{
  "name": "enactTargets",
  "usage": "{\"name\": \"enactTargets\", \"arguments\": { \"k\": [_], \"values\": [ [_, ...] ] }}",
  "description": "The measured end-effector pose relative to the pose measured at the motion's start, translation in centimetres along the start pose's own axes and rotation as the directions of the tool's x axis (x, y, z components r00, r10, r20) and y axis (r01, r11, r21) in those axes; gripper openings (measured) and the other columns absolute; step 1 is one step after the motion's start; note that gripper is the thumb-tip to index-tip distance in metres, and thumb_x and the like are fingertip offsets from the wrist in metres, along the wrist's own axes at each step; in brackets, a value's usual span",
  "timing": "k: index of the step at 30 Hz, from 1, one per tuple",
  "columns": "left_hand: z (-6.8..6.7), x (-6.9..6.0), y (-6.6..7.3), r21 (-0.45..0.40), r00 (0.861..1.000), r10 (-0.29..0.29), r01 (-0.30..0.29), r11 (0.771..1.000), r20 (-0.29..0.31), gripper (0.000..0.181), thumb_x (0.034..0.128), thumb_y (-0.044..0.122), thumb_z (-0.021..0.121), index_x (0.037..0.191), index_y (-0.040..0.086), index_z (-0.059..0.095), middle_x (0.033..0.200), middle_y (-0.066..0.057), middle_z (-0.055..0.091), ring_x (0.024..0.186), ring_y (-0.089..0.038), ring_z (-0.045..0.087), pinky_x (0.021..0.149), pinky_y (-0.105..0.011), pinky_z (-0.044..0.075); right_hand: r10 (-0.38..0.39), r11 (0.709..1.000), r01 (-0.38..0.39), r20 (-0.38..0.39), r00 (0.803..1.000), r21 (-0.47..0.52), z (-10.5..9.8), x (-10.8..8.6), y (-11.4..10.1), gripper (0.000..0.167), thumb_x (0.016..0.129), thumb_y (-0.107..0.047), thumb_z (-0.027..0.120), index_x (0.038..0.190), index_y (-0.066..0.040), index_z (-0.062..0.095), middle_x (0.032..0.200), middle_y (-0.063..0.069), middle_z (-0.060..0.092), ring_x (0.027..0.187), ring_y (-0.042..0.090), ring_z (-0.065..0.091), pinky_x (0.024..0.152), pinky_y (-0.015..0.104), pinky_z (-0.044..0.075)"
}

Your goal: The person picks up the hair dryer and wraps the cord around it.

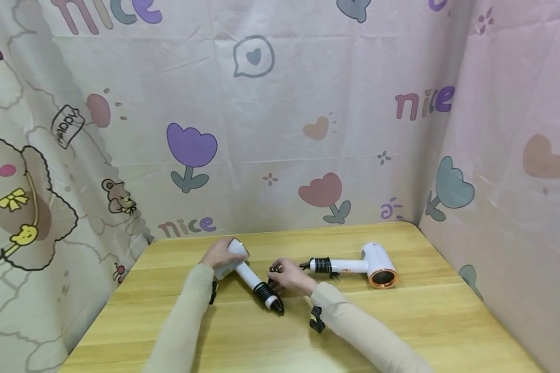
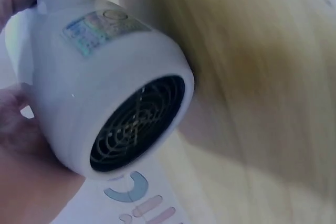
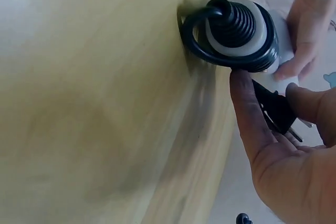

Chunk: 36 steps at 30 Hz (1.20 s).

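Note:
My left hand (image 1: 218,255) holds a white hair dryer (image 1: 247,274) by its head, at the left of the table. In the left wrist view the dryer's dark round intake grille (image 2: 139,121) faces the camera, and part of the hand is hidden behind the body. A black cord (image 1: 264,293) is wound round the handle, which points toward the near right. With thumb and fingers my right hand (image 1: 293,277) pinches the cord's black plug (image 3: 277,109), beside the handle. Metal prongs show on the plug in the right wrist view.
A second white hair dryer (image 1: 347,266) lies to the right, its copper-rimmed outlet (image 1: 383,278) facing forward and its cord wound round the handle. Both lie on a wood-grain table (image 1: 378,326). A printed curtain (image 1: 270,114) hangs behind and along both sides.

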<state>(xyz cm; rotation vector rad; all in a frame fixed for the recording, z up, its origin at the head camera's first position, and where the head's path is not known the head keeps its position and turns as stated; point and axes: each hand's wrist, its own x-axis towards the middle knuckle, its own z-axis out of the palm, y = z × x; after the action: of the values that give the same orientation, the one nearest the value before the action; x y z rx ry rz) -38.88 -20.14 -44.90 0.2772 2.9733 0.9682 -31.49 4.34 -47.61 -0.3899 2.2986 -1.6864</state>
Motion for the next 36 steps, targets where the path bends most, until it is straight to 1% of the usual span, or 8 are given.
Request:
{"name": "enactTargets", "arguments": {
  "k": [3, 5, 8, 11, 17, 22, 32, 36],
  "values": [
    [0.8, 0.3, 0.3, 0.064, 1.000, 0.024, -0.023, 0.998, -0.010, 0.064, 0.0717, 0.034, 0.083, 0.124, 0.005, 0.059, 0.101, -0.014, 0.066, 0.086, -0.027, 0.061, 0.075, -0.044, 0.054, -0.003, 1.000, 0.003, 0.008, 1.000, -0.011, 0.1, 0.0, 0.2, 0.019, 0.094, -0.006, 0.061, 0.108, 0.006, 0.055, 0.088, 0.022, 0.068, 0.068, 0.030, 0.071, 0.066, 0.041, 0.061],
    [1.3, 0.4, 0.5, 0.115, 0.999, 0.036, -0.034, 0.993, -0.018, 0.064, 0.0726, 0.036, 0.082, 0.125, 0.006, 0.060, 0.101, -0.012, 0.068, 0.086, -0.026, 0.061, 0.085, -0.047, 0.051, 0.004, 1.000, -0.004, 0.013, 1.000, -0.015, 0.2, 0.0, 0.3, 0.019, 0.094, -0.004, 0.061, 0.109, 0.007, 0.057, 0.090, 0.021, 0.067, 0.069, 0.028, 0.071, 0.066, 0.041, 0.061],
    [1.6, 0.7, 0.7, 0.190, 0.996, 0.086, -0.079, 0.979, -0.029, 0.067, 0.0775, 0.038, 0.078, 0.131, 0.004, 0.057, 0.109, -0.015, 0.069, 0.094, -0.031, 0.062, 0.104, -0.056, 0.038, -0.009, 0.999, 0.009, -0.001, 1.000, -0.049, 0.1, 0.2, 0.4, 0.022, 0.093, -0.002, 0.060, 0.113, 0.009, 0.057, 0.092, 0.019, 0.066, 0.072, 0.027, 0.070, 0.068, 0.038, 0.061],
    [1.6, 0.7, 1.0, 0.247, 0.992, 0.127, -0.118, 0.962, -0.019, 0.069, 0.0842, 0.039, 0.073, 0.139, 0.003, 0.052, 0.122, -0.020, 0.066, 0.107, -0.037, 0.060, 0.112, -0.064, 0.024, -0.024, 0.995, 0.022, -0.018, 1.000, -0.102, 0.1, 0.4, 0.6, 0.026, 0.091, 0.001, 0.062, 0.115, 0.010, 0.057, 0.094, 0.017, 0.065, 0.077, 0.027, 0.068, 0.069, 0.036, 0.060],
    [1.9, 0.5, 1.5, 0.352, 0.992, 0.124, -0.108, 0.930, -0.023, 0.066, 0.0903, 0.044, 0.067, 0.145, 0.013, 0.047, 0.129, -0.023, 0.059, 0.109, -0.041, 0.056, 0.103, -0.063, 0.032, -0.094, 0.951, 0.072, -0.060, 0.994, -0.301, 0.5, 0.4, 0.9, 0.032, 0.083, 0.006, 0.065, 0.115, 0.007, 0.061, 0.100, 0.016, 0.066, 0.091, 0.027, 0.064, 0.081, 0.040, 0.056],
    [2.3, 0.1, 1.9, 0.358, 0.989, 0.135, -0.105, 0.928, -0.060, 0.063, 0.0909, 0.041, 0.067, 0.145, 0.014, 0.048, 0.128, -0.024, 0.057, 0.108, -0.043, 0.055, 0.100, -0.063, 0.033, -0.133, 0.898, 0.092, -0.065, 0.989, -0.430, 0.3, 0.3, 1.2, 0.038, 0.077, 0.013, 0.059, 0.114, 0.002, 0.064, 0.104, 0.016, 0.067, 0.098, 0.029, 0.064, 0.091, 0.045, 0.053],
    [2.2, -1.3, 1.6, 0.384, 0.982, 0.173, -0.130, 0.914, -0.081, 0.068, 0.0924, 0.042, 0.065, 0.148, 0.010, 0.042, 0.139, -0.025, 0.051, 0.123, -0.050, 0.049, 0.109, -0.070, 0.025, -0.156, 0.871, 0.149, 0.024, 0.987, -0.469, -0.2, -0.4, 0.4, 0.028, 0.095, -0.006, 0.059, 0.122, 0.004, 0.061, 0.121, 0.020, 0.065, 0.114, 0.036, 0.061, 0.101, 0.050, 0.048],
    [2.0, -2.5, 2.0, 0.366, 0.976, 0.199, -0.154, 0.918, -0.088, 0.069, 0.0932, 0.042, 0.064, 0.148, 0.009, 0.041, 0.142, -0.025, 0.048, 0.129, -0.048, 0.044, 0.109, -0.070, 0.024, -0.208, 0.813, 0.197, 0.043, 0.977, -0.548, -0.9, -1.0, -0.1, 0.031, 0.096, -0.005, 0.055, 0.126, 0.002, 0.060, 0.126, 0.017, 0.064, 0.120, 0.034, 0.059, 0.104, 0.047, 0.047]
  ]
}}
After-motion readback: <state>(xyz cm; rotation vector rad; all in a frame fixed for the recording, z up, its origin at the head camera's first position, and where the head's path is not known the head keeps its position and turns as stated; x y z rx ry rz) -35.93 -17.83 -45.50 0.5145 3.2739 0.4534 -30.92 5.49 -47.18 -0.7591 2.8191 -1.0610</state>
